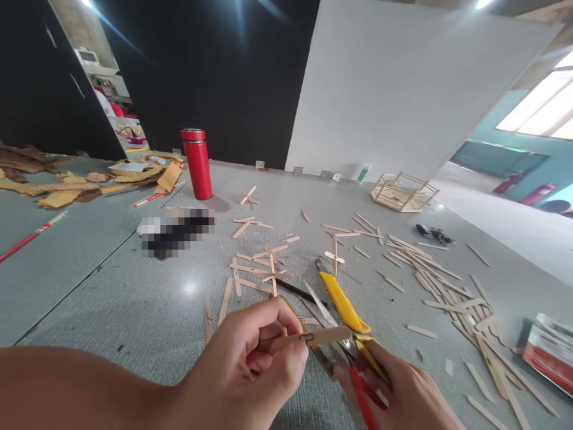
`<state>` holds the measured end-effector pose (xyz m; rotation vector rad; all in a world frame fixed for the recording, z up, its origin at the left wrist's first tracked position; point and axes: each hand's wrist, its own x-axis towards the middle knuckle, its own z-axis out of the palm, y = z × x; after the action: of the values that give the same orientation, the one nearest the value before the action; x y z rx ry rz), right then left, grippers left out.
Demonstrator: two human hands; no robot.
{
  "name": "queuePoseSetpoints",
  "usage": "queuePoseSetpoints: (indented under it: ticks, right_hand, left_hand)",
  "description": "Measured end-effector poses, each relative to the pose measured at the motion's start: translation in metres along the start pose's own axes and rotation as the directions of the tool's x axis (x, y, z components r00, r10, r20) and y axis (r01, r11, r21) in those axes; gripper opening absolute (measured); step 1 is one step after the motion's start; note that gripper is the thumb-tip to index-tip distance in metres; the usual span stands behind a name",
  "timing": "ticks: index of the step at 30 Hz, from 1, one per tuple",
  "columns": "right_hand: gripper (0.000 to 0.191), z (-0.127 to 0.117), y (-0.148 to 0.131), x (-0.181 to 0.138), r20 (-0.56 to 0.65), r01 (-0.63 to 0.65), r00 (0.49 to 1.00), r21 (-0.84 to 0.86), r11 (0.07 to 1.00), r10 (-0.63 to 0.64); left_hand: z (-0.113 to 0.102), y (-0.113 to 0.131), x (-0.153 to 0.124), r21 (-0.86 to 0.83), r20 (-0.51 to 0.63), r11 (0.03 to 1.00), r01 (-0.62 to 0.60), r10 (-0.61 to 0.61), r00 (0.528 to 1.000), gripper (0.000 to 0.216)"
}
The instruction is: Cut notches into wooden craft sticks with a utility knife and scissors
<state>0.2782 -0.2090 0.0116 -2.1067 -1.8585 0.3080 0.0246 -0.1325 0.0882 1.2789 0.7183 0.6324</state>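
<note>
My left hand (268,364) is closed in a pinch on a flat wooden craft stick (330,335) with a small rectangular mark drawn on it. My right hand (398,388) is wrapped round the red and yellow handles of a pair of scissors (320,306). The blades point away from me, partly hidden behind the stick. Just beyond the hands lies a yellow utility knife (342,303). Several sticks joined into small crosses are on the table, including a propeller-like piece (335,255) and another cross (273,272). Something dark and flat shows partly beneath the left hand.
Loose craft sticks (447,286) lie in a heap at the right, near a red and white packet (550,352). A red flask (197,164) stands at the back left beside cardboard scraps (71,188). A wooden stick frame (403,194) sits at the back right.
</note>
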Motion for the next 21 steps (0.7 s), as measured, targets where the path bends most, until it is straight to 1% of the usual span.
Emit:
queuePoseSetpoints:
  ticks: [3, 7, 11, 16, 21]
  right_hand:
    - [0.036, 0.009, 0.006, 0.004, -0.062, 0.021, 0.998, -0.046, 0.999, -0.024]
    - [0.033, 0.011, 0.008, 0.006, -0.038, 0.051, 0.998, -0.093, 0.994, -0.055]
    - [0.033, 0.012, 0.006, 0.005, -0.037, 0.092, 0.995, -0.107, 0.99, -0.096]
    - [0.027, 0.016, 0.012, 0.004, -0.054, 0.13, 0.989, -0.103, 0.986, -0.136]
    - [0.021, 0.017, 0.019, 0.005, -0.027, 0.148, 0.988, -0.143, 0.979, -0.153]
  left_hand:
    - [0.001, 0.003, 0.0, -0.017, 0.004, 0.999, 0.037, -0.037, 0.999, 0.028]
    - [0.001, 0.005, 0.0, -0.007, -0.014, 0.998, 0.061, -0.061, 0.998, 0.02]
    - [0.001, 0.004, -0.001, 0.032, -0.038, 0.999, 0.025, -0.024, 0.999, 0.009]
    - [0.0, 0.002, -0.001, 0.041, -0.016, 0.999, -0.008, 0.009, 1.0, 0.01]
    - [0.001, 0.002, 0.0, 0.074, -0.002, 0.997, 0.028, -0.028, 1.0, 0.008]
